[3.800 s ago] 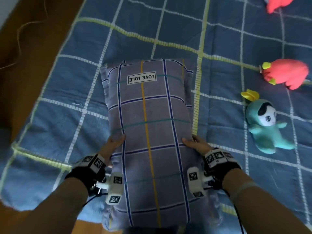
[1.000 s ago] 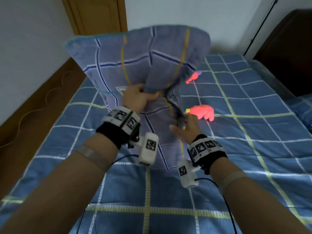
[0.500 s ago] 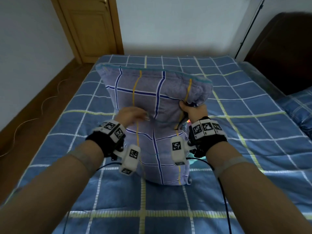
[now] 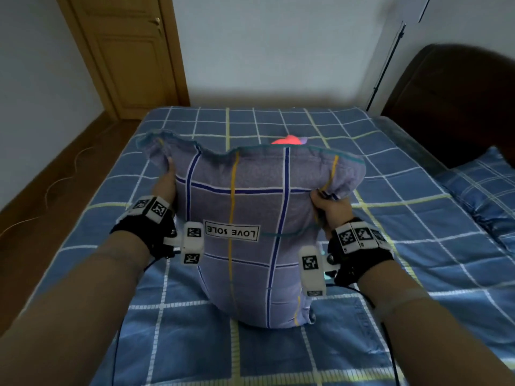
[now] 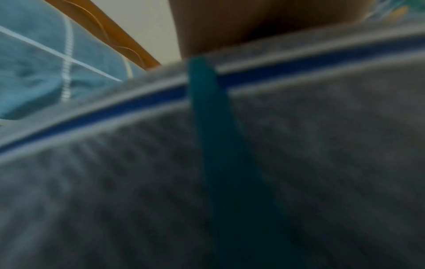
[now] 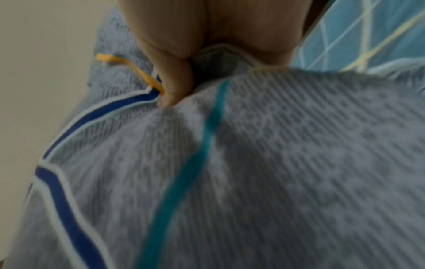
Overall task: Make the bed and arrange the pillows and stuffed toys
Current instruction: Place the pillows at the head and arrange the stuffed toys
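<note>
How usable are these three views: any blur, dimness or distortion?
Head view: dim room light, wide-angle bending at the edges, pillow label readable, both hands visible. Left wrist view: dark and heavily blurred, mostly pillow fabric filling the frame. Right wrist view: brighter, motion-smeared, yet the right hand pinching fabric shows.

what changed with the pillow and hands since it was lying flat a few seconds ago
The pillow was lifted off the bed and stood on end, label now upside down. The left hand and right hand moved from its sides to grip its upper corners. It stays on the same blue checked bed.
</note>
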`<state>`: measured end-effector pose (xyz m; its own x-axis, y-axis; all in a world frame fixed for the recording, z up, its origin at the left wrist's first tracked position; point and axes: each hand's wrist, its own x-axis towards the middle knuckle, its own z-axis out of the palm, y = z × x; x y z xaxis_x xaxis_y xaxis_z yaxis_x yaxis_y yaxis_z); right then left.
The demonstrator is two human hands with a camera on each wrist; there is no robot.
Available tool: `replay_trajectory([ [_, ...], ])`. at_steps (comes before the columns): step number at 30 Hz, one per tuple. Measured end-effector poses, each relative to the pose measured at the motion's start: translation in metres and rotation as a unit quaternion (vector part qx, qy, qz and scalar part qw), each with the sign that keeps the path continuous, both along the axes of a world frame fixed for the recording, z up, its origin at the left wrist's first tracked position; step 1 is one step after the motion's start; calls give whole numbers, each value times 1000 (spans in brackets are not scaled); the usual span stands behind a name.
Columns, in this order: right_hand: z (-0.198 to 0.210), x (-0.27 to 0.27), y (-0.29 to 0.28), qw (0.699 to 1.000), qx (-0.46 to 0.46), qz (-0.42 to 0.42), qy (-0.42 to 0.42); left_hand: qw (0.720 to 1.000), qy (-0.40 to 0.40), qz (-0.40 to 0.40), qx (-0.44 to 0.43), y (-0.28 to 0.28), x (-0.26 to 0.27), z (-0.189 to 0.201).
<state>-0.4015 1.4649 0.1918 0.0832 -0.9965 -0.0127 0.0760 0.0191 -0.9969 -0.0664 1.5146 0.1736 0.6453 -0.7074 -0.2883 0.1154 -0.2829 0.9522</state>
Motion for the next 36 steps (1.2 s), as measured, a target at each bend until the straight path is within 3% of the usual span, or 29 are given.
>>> replay_trajectory([
  [3, 35, 10, -2, 997, -67, 1, -30, 995, -89, 14, -34, 4, 12, 19],
  [8, 56, 16, -2, 996, -84, 8, -3, 987, -115, 68, -89, 55, -24, 67],
  [12, 27, 28, 16, 991, -29, 14, 131, 991, -105, 82, -26, 86, -30, 24],
  [16, 51, 41, 27, 970, -184, -62, 144, 993, -72, 92, -31, 93, -36, 19],
  [18, 82, 44, 31, 912, -285, -86, 281, 992, -90, 87, -34, 91, -38, 27],
  [20, 88, 56, 32, 829, -333, -28, 448, 990, -102, 89, -43, 88, -41, 28],
  [22, 56, 66, 34, 739, -286, 121, 598, 991, -90, 76, -63, 87, -47, 25],
  [24, 3, 66, 29, 644, -212, 244, 694, 994, -74, 55, -56, 86, -49, 15],
  [26, -16, 63, 22, 608, -190, 276, 720, 997, -61, 22, -35, 88, -51, 8],
  [27, -6, 66, 21, 642, -188, 252, 700, 998, -47, 23, -35, 91, -53, 11],
  [29, 30, 82, 24, 742, -217, 174, 611, 998, 5, 31, -51, 90, -55, 17],
  [30, 50, 92, 33, 762, -257, 150, 575, 997, 29, 23, -64, 89, -58, 22],
  [31, 64, 105, 46, 766, -294, 151, 552, 996, 41, 11, -77, 87, -60, 26],
  [33, 64, 128, 68, 742, -315, 225, 547, 997, 24, -10, -75, 86, -65, 30],
  [36, 25, 142, 80, 713, -232, 348, 562, 998, -32, -34, -30, 90, -63, 16],
])
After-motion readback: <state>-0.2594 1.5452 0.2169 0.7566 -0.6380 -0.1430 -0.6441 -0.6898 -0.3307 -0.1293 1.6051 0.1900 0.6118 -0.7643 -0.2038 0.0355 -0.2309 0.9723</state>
